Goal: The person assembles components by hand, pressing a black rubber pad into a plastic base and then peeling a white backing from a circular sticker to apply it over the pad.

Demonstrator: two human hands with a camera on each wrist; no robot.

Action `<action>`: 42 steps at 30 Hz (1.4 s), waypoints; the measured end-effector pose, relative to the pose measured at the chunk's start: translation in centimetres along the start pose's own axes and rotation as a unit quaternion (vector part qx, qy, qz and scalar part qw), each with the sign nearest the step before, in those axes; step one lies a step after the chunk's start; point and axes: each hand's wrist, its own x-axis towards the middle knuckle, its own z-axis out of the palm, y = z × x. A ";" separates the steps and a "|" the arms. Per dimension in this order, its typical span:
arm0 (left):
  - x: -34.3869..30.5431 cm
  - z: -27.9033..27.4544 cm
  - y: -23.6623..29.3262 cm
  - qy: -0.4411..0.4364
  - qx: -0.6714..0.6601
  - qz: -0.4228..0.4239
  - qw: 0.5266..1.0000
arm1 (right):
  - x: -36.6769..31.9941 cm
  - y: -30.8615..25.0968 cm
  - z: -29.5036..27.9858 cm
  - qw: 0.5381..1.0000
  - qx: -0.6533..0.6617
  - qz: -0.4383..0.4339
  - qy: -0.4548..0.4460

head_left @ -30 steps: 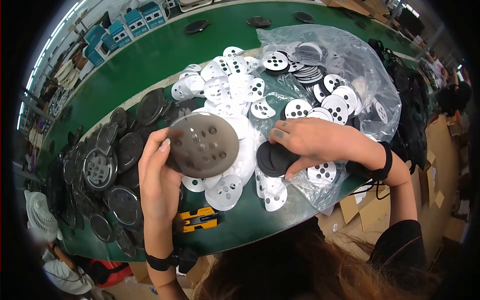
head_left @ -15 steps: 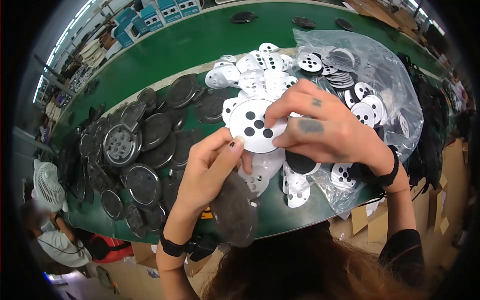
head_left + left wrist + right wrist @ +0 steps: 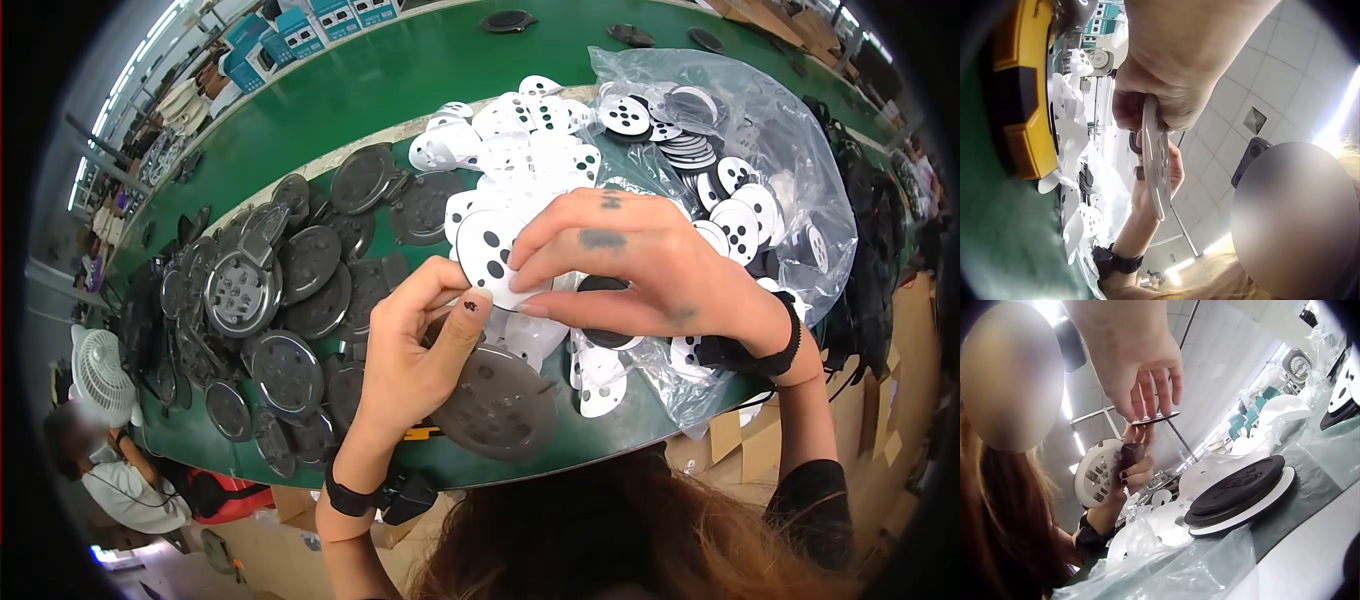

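Near the middle of the head view, a white disc with black dots (image 3: 480,240) is held tilted between both hands. My left hand (image 3: 415,345) pinches its lower edge with the thumb. That same hand also grips a dark, see-through round cover (image 3: 500,405), which hangs below the palm and shows edge-on in the left wrist view. My right hand (image 3: 640,265) holds the disc's right side between thumb and fingertips; the right wrist view shows the thin disc edge (image 3: 1157,418) at those fingertips. Under the right hand lies a small stack of black discs (image 3: 1238,490) with a white rim.
Dark round covers (image 3: 290,370) are heaped on the left of the green table. Behind the hands lie perforated white sheets (image 3: 530,150). A clear plastic bag (image 3: 760,110) at right holds more dotted discs. A yellow and black tool (image 3: 1025,94) lies near the front edge.
My right hand has left the black discs and brought a white dotted disc to my left hand, which now pinches it too. The dark cover has swung down; the white disc has tilted.
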 end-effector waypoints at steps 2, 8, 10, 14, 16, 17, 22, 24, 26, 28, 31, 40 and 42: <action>0.0 0.1 0.1 0.008 0.010 0.007 1.000 | 0.0 0.0 0.0 1.000 0.001 0.002 -0.002; 0.0 0.1 -0.1 0.006 0.015 0.011 1.000 | -0.1 0.0 0.1 1.000 0.007 0.005 0.003; 0.0 0.1 -0.2 0.007 0.019 0.010 1.000 | -0.2 0.0 0.1 1.000 0.008 0.009 0.002; 0.0 0.0 -0.4 0.010 0.027 0.007 1.000 | -0.3 0.1 0.2 1.000 -0.004 0.020 0.000; 0.0 0.2 -0.6 0.016 0.019 0.013 1.000 | -0.4 -0.2 0.5 0.999 -0.043 0.021 0.005; 0.0 0.2 -0.7 0.022 0.011 0.019 1.000 | -0.5 -0.4 0.7 0.996 -0.082 0.023 0.009; -0.1 0.5 -1.1 0.036 0.009 0.018 0.999 | -1.2 -0.9 2.1 0.982 -0.181 -0.016 0.045; -0.1 0.7 -1.1 0.035 0.009 0.024 0.999 | -1.3 -1.2 1.9 0.981 -0.192 -0.020 0.031; 0.0 1.1 -0.8 0.042 0.008 0.020 0.999 | -1.3 -1.5 1.8 0.977 -0.210 -0.013 0.027; -0.2 1.2 -0.8 0.035 0.020 0.017 0.999 | -1.4 -1.5 1.6 0.978 -0.210 -0.006 0.023; -0.2 1.1 -0.8 0.026 0.050 0.016 0.998 | -1.5 -1.4 1.8 0.980 -0.196 0.006 0.030; -0.1 1.2 -0.6 0.041 0.063 0.040 0.996 | -1.2 -1.0 0.7 0.999 0.001 0.046 0.025; -0.1 1.1 -0.8 0.036 0.069 0.037 0.996 | -1.2 -0.9 0.7 0.999 -0.001 0.045 0.021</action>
